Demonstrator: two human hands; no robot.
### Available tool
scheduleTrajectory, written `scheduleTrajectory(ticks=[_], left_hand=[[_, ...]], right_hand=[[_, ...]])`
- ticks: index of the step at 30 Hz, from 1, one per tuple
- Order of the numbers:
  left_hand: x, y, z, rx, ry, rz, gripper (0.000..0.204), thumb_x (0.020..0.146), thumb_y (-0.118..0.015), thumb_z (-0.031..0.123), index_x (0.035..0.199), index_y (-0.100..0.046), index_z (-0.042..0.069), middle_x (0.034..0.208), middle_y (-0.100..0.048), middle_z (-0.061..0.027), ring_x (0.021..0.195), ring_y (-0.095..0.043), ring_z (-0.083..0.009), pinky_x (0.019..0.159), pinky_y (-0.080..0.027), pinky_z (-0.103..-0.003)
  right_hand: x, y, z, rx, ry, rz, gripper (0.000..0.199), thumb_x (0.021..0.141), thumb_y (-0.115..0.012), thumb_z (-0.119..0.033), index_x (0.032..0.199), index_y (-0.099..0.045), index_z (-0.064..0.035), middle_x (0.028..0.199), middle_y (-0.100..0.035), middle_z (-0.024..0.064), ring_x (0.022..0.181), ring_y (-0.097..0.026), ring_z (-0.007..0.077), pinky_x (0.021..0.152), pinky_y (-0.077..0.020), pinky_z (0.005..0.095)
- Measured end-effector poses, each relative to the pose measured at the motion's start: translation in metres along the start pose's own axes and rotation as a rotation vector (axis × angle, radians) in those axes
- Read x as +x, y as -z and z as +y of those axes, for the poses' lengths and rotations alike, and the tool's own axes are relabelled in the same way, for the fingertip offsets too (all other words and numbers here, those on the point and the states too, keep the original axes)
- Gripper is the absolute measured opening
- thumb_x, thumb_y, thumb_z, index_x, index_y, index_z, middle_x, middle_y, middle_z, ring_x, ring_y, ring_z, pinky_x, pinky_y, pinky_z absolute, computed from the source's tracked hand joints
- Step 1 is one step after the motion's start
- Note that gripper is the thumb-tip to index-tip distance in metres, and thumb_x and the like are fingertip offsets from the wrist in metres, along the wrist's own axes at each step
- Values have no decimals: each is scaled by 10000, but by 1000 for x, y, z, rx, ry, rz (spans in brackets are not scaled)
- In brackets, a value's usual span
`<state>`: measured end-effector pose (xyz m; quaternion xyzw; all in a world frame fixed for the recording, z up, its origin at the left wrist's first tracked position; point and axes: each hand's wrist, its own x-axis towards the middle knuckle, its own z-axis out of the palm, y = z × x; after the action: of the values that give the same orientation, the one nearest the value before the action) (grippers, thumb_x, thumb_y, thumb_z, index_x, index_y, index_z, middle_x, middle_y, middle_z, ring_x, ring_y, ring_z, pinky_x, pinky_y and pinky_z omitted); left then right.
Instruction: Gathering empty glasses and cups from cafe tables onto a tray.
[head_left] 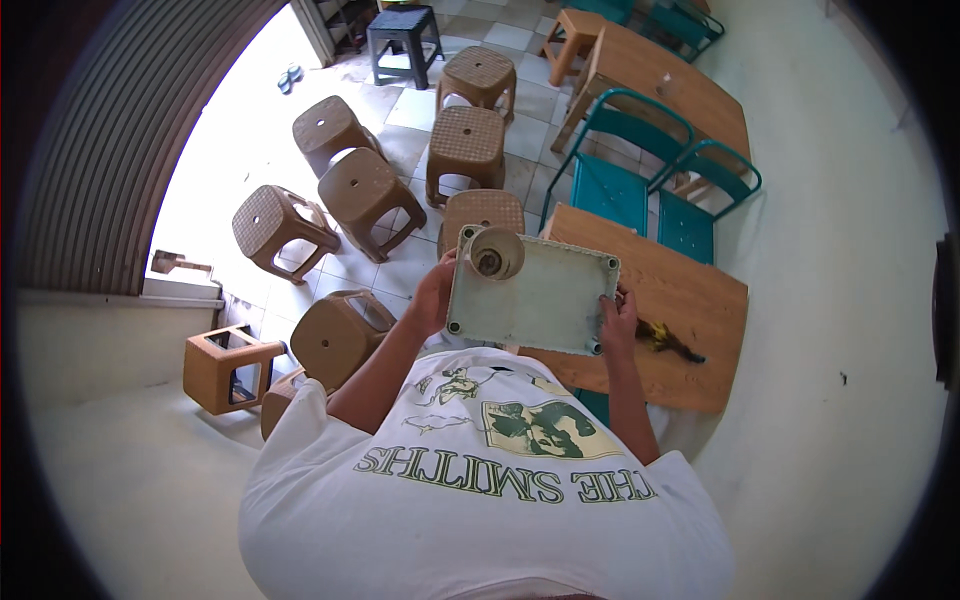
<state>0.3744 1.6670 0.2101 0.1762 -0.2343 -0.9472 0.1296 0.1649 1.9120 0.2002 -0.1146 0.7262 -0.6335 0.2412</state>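
Observation:
A pale grey-green rectangular tray [540, 310] with a small round fitting at each corner is held in front of my chest. At its far left corner is a beige round cup [508, 248], its mouth facing up and something dark at the bottom. My left hand [435, 295] grips the tray's left edge close to the cup. On the opposite side, my right hand [619, 318] is closed around the right edge. Below and to the right lies a wooden table [700, 310], bearing a yellow and blackish elongated thing [668, 341] whose kind I cannot make out.
Several brown plastic stools [355, 185] stand on the tiled floor at left and ahead; an orange-brown one [222, 375] lies tipped over. Teal metal chairs [610, 190] stand between my table and a farther wooden table [670, 85]. A ribbed shutter [90, 150] borders the bright doorway.

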Motion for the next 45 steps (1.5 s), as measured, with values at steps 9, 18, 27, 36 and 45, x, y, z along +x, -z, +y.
scheduleTrajectory(ticks=[9, 18, 27, 36, 45], left_hand=[[-46, 56, 70, -254, -71, -47, 435, 979, -379, 404, 1256, -511, 95, 1177, -605, -88, 1036, -605, -203, 930, -489, -360], [-98, 87, 122, -57, -193, 243, 494, 972, -378, 472, 1269, -510, 100, 1180, -604, -79, 1032, -596, -165, 914, -482, -338], [-148, 120, 151, -140, -363, 309, 523, 973, -364, 490, 1293, -495, 98, 1219, -581, -76, 1063, -576, -167, 928, -464, -339], [-149, 114, 187, -170, -510, 222, 504, 987, -349, 443, 1342, -442, 97, 1299, -525, -87, 1152, -537, -201, 1010, -420, -374], [-121, 141, 262, -129, -604, 391, 563, 978, -347, 481, 1352, -423, 67, 1283, -533, -106, 1134, -549, -214, 977, -445, -366]], right_hand=[[-11, -108, -45, 15, -27, -150, 315, 873, -544, -46, 1178, -467, -37, 947, -586, 55, 840, -531, 106, 748, -430, 252], [-10, -193, -52, 102, -74, -345, 346, 903, -573, -164, 1199, -438, -47, 975, -558, 49, 866, -535, 116, 773, -431, 245], [-8, -272, -74, 173, -180, -628, 523, 948, -447, -483, 1297, -440, -94, 1112, -529, 52, 979, -522, 152, 865, -436, 318], [30, -325, -81, 152, -242, -741, 511, 956, -428, -490, 1283, -486, -102, 1139, -559, 43, 997, -548, 140, 863, -461, 312], [80, -413, -127, 243, -184, -879, 443, 975, -429, -406, 1284, -489, -94, 1104, -571, 41, 959, -566, 126, 826, -483, 315]])
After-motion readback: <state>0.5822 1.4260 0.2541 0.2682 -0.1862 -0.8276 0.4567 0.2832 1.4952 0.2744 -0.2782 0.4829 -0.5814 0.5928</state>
